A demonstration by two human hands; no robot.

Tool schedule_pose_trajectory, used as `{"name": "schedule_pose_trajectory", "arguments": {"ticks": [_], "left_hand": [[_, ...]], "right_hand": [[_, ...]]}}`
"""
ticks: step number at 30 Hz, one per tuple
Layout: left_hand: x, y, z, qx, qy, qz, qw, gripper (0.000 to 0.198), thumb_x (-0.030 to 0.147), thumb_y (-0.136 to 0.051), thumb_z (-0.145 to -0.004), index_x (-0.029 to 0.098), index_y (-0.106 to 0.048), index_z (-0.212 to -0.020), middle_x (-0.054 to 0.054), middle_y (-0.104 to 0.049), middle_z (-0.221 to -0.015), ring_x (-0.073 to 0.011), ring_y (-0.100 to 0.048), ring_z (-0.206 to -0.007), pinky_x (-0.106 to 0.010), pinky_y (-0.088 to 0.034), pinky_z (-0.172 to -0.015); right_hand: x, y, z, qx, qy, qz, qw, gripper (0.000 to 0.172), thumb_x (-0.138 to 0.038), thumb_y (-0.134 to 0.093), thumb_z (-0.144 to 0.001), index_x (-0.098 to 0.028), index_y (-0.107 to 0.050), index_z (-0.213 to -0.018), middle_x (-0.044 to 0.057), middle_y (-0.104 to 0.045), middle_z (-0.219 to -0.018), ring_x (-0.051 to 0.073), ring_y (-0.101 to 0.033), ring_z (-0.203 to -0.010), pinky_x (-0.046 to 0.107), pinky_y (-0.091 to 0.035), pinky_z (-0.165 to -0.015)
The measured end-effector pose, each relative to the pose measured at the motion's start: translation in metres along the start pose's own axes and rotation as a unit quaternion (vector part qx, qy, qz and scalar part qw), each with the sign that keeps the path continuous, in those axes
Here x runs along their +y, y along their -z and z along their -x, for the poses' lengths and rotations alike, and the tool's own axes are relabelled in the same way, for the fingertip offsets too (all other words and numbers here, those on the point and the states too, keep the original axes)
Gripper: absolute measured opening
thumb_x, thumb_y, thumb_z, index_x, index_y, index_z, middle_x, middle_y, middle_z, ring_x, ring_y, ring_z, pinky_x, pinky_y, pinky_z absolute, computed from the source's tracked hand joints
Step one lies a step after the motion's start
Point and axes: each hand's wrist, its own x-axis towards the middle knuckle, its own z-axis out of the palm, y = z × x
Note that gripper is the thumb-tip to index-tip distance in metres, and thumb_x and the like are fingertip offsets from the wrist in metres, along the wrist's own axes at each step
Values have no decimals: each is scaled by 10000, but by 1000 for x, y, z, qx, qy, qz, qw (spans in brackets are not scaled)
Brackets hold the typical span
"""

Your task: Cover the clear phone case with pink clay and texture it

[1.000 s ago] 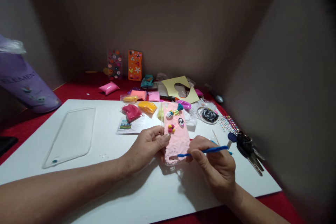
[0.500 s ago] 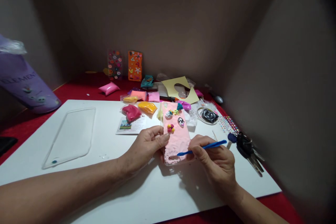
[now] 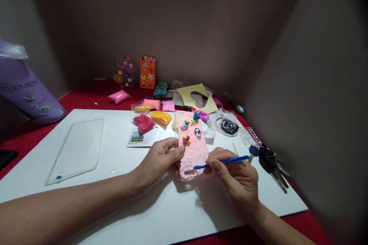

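Observation:
My left hand (image 3: 163,159) grips a phone case (image 3: 192,155) by its left edge, thumb on the front and fingers behind. Pink clay covers the case, and small ornaments sit on its upper half: a teal piece, a black-and-white drop shape and a red-and-yellow flower (image 3: 186,140). Between thumb and fingers, my right hand (image 3: 234,174) pinches a blue modelling tool (image 3: 224,161). The tool's tip lies at the lower part of the case, just above an elongated opening in the clay. The clay there looks rough and uneven.
A transparent case (image 3: 76,151) lies on the white board (image 3: 120,214) at left. Several clay packets, including a red one (image 3: 144,123), a cut yellow card (image 3: 184,93) and two decorated cases stand or lie behind. Keys (image 3: 271,164) and stick-on gems (image 3: 250,136) are at right, a purple bag (image 3: 28,88) far left.
Almost nothing differs. The blue tool's back end has shifted very slightly right and down with my right hand; the case stays in my left hand.

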Motion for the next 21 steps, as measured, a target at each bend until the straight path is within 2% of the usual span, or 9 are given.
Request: {"name": "schedule_pose_trajectory", "arguments": {"ticks": [14,21], "left_hand": [[0,-1,0,5,-6,6,1000,252,354,-574,-822,148,-494,-700,17,-535,-596,-84,-508,-503,-213,-404,-497],[0,0,-1,2,-10,-2,1000,250,337,-545,-848,140,-490,-702,17,-526,-589,-79,-504,-499,-204,-392,-492]], "right_hand": [[-1,0,1,10,18,-1,1000,107,-141,-530,-852,-197,-604,-799,5,-592,-673,156,-566,-654,330,-430,-614],[-3,2,1,-26,34,5,999,122,-135,-513,-851,-189,-596,-779,13,-576,-673,155,-545,-644,344,-416,-604]]}}
